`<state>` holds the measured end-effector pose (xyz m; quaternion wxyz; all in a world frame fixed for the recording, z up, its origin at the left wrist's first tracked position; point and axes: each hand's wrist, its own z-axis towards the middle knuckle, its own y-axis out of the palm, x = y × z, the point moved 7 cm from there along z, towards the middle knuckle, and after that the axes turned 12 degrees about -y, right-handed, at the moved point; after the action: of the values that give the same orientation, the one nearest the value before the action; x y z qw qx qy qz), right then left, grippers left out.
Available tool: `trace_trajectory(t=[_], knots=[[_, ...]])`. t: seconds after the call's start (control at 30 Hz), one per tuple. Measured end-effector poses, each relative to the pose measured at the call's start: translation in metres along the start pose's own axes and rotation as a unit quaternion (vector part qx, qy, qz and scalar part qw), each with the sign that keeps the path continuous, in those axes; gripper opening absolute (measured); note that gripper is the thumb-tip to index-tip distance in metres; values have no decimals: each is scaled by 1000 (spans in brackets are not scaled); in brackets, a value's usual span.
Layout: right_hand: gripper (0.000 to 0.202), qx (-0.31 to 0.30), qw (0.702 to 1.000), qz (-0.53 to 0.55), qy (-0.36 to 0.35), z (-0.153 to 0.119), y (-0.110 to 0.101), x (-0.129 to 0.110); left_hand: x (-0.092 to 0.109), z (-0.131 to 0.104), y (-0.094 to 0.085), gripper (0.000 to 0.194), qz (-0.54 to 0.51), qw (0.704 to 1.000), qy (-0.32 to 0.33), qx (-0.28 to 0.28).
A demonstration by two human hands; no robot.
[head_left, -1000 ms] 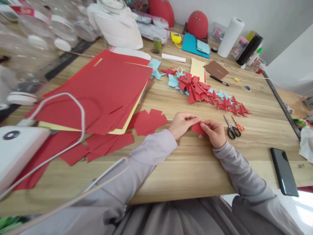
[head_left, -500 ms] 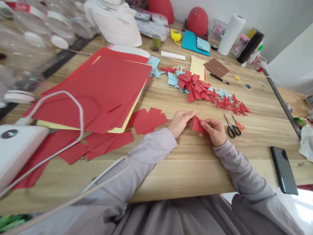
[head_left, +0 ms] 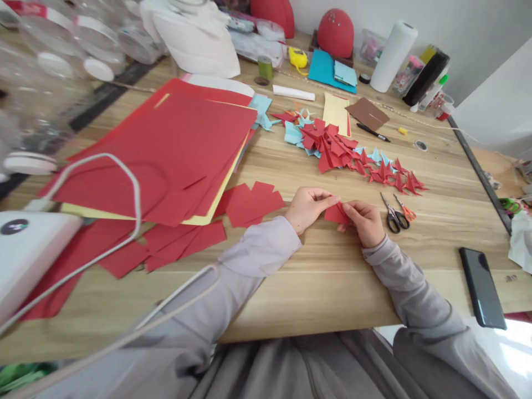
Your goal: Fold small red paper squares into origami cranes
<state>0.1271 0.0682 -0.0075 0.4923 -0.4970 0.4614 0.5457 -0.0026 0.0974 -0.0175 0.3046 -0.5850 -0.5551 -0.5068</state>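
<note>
A small folded piece of red paper [head_left: 333,214] is held between my two hands, above the wooden table. My left hand [head_left: 310,208] pinches its upper left edge with thumb and fingers. My right hand [head_left: 364,220] grips its right side, thumb on top and fingertips showing underneath. Just beyond the hands lies a heap of folded red paper pieces [head_left: 330,147], with light blue ones partly beneath it. Small red paper cranes [head_left: 384,173] trail off to its right. Cut red paper squares [head_left: 254,206] lie left of my left hand.
Right of my right hand are black-handled scissors [head_left: 397,219] and orange-handled scissors [head_left: 408,210]. A phone [head_left: 482,288] rests near the right front edge. Large red sheets [head_left: 166,149] cover the left side, with a white device [head_left: 37,255] and its cable in front.
The fingers of my left hand have shifted slightly down and right onto the paper's top edge. The raised pointed corner of the red paper now appears lower, pressed under the fingers.
</note>
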Motion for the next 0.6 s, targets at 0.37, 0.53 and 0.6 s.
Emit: trace_trajectory(t=[0.37, 0.53, 0.6], knots=[[36, -7, 999, -25, -20, 1, 1, -3, -2, 1, 2, 29, -35, 999, -18, -20], [35, -6, 1000, -17, -19, 0, 2, -5, -3, 2, 1, 29, -45, 998, -26, -20], [35, -4, 1000, -18, -18, 0, 2, -5, -3, 2, 1, 29, -47, 998, -26, -21]])
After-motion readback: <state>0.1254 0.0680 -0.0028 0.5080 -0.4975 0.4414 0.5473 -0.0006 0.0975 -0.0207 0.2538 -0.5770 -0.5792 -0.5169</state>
